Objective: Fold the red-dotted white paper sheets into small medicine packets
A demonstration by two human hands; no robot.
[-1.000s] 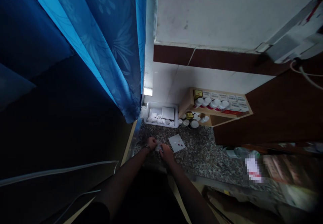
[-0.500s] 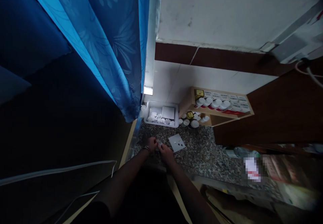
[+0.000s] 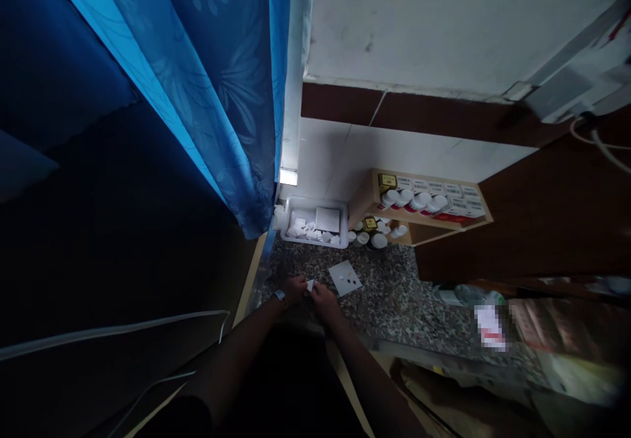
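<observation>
Between my two hands is a small folded white paper [image 3: 310, 285], low over the speckled counter. My left hand [image 3: 294, 289], with a watch at the wrist, is closed on its left side. The fingers of my right hand [image 3: 324, 299] pinch its right side. Just right of my hands lies a flat square white paper sheet [image 3: 340, 272] with several small pills [image 3: 349, 281] on it, white and dark. Beyond my hands stands a white plastic tray [image 3: 315, 244] holding many small folded white paper packets [image 3: 310, 233] and a stack of square paper [image 3: 328, 219].
A wooden shelf [image 3: 434, 221] with white bottles and boxes stands at the back, with more bottles [image 3: 378, 241] beneath it. A blue curtain [image 3: 231, 96] hangs at left. A clear plastic bottle [image 3: 473, 295] lies right on the granite counter [image 3: 394, 300].
My left hand has turned, bringing its watch into view. The paper between my hands now shows as a smaller, brighter triangular piece. The view has shifted slightly.
</observation>
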